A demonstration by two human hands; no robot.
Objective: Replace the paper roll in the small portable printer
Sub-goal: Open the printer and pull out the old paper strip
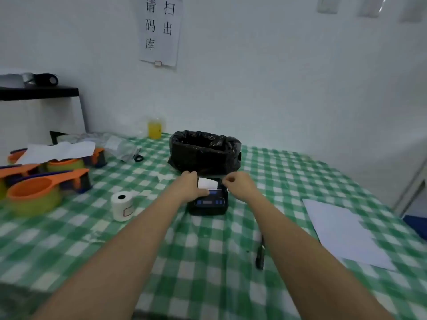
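Observation:
A small black portable printer point(209, 204) with blue buttons lies on the green checked tablecloth point(208, 262) at the middle of the table. A white strip of paper point(207, 183) shows at its far end. My left hand point(190, 184) grips the printer's left side, thumb on its top. My right hand point(235, 182) is at the printer's far right corner with fingers pinched together; what they pinch I cannot make out. A white paper roll point(122, 205) with a dark core stands upright on the cloth to the left of the printer, apart from both hands.
A bin lined with a black bag point(204, 151) stands just behind the printer. Orange and green scoops point(41, 181) crowd the left edge. A white sheet point(342, 229) lies at the right, a black pen point(260, 255) under my right forearm, a yellow bottle point(155, 128) by the wall.

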